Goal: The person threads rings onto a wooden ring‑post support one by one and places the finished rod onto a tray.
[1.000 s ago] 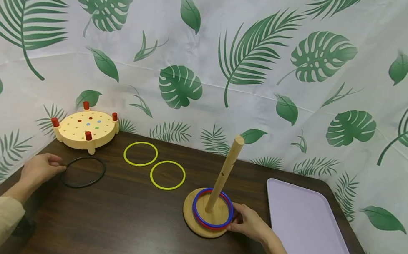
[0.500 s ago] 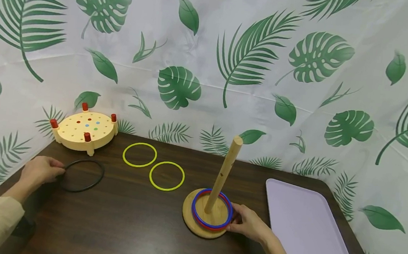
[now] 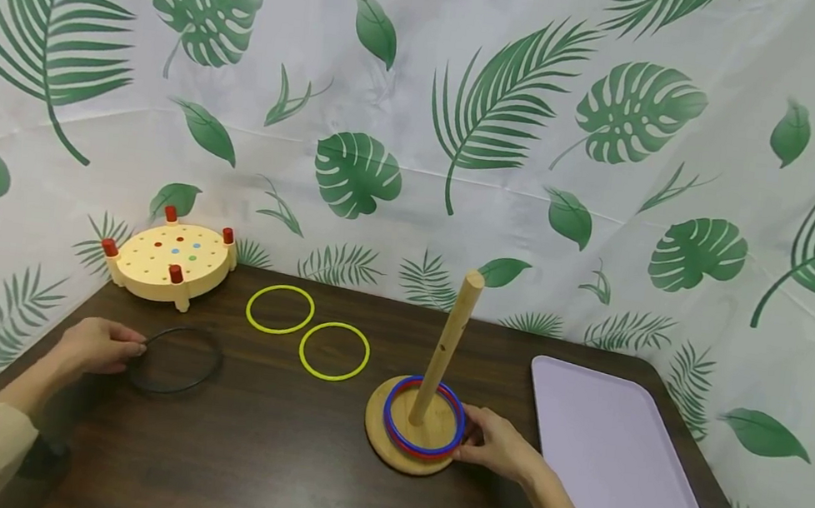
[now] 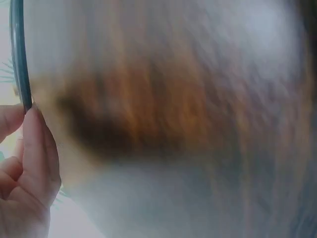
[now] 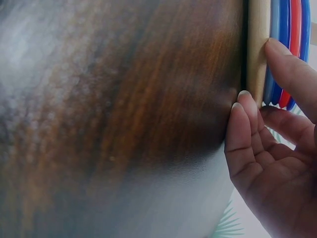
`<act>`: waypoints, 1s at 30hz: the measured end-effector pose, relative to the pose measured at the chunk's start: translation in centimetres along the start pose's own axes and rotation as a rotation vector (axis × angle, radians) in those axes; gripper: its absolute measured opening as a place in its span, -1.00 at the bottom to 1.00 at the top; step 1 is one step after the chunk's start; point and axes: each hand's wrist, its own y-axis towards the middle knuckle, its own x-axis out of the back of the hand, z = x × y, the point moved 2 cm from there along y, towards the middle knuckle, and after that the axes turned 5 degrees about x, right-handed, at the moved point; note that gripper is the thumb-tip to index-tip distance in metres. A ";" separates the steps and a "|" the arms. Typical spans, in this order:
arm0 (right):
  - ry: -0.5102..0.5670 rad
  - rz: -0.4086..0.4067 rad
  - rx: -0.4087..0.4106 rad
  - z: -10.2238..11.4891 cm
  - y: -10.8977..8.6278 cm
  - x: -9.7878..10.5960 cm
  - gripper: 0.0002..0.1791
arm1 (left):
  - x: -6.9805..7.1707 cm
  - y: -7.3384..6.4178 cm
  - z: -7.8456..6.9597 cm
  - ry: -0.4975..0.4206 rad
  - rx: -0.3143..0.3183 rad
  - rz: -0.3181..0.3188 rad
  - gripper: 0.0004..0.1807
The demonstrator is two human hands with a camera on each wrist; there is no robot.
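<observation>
My left hand (image 3: 98, 346) pinches a thin black ring (image 3: 165, 392) at its left rim; in the left wrist view the ring (image 4: 19, 54) stands up from between thumb and fingertips. At the wooden ring-toss stand, my right hand (image 3: 502, 445) holds the edge of its round base (image 3: 378, 431), thumb on the upper side and fingertips low by the table. An upright post (image 3: 445, 346) rises from the base. Around its foot lie stacked rings, a blue ring (image 3: 386, 411) topmost. The right wrist view shows a red ring (image 5: 295, 29) between blue ones.
Two yellow rings (image 3: 278, 331) lie flat near the back of the dark wood table (image 3: 263, 464). A cream round pegboard (image 3: 173, 261) with red-tipped legs stands at the back left. A lilac tray (image 3: 618, 462) lies on the right. Leaf-printed cloth hangs behind.
My left hand has moved a little to the right, carrying the black ring with it. The right hand and the stand stay in place.
</observation>
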 end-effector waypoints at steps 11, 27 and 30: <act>0.008 0.002 -0.009 0.0 0.1 0.0 -0.34 | -2.0 -0.8 -3.8 -0.060 -0.094 0.114 -0.57; -0.014 -0.001 -0.004 -0.1 0.0 0.0 -0.35 | -4.5 -3.7 -14.2 -0.192 -0.294 0.165 -0.50; -0.010 -0.003 0.005 -0.1 0.0 0.0 -0.35 | -4.8 -4.1 -15.9 -0.226 -0.310 0.165 -0.49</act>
